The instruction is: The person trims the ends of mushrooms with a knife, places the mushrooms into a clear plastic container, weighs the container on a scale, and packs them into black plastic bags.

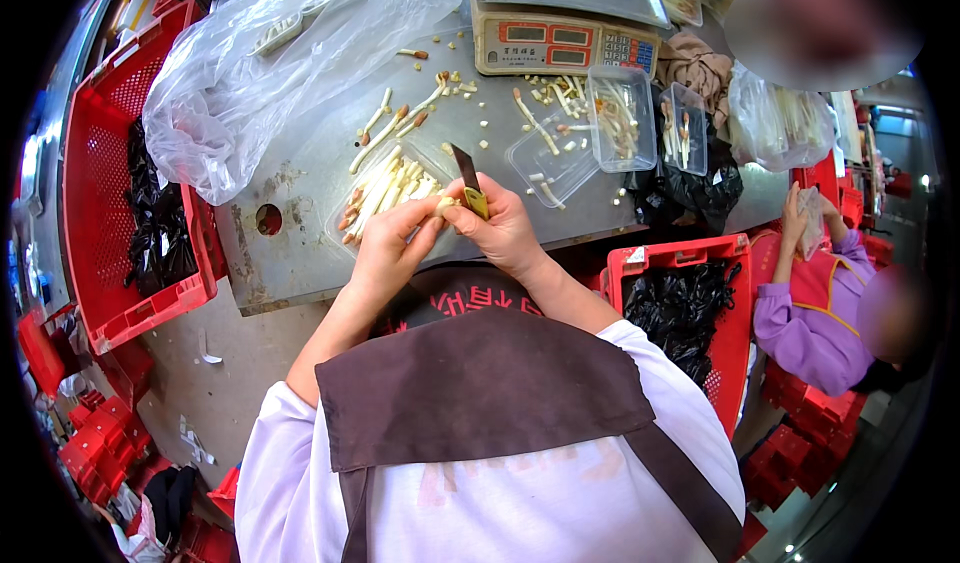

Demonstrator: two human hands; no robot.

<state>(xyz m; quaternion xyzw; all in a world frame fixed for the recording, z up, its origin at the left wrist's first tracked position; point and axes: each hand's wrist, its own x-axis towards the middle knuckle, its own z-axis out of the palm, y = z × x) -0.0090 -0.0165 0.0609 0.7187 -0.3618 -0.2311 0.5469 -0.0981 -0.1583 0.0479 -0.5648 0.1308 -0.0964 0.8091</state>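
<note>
My left hand (397, 244) and my right hand (495, 225) meet at the front of the metal table. Between the fingers of my left hand is a pale mushroom piece (446, 204), which my right fingertips also touch. My right hand holds a utility knife (471, 184) with a yellow handle, its dark blade pointing up and away. Just beyond my left hand, a clear plastic tray (341, 214) holds many long white mushroom stems with brown caps. More brown-capped mushrooms (382, 137) and small cut bits lie behind it on the table.
A digital scale (551, 44) stands at the back. Clear tubs (622, 124) with mushrooms are at right; a clear plastic bag (247, 90) spreads at left. Red crates (135, 188) with black bags flank the table. A co-worker (810, 293) in purple sleeves is at right.
</note>
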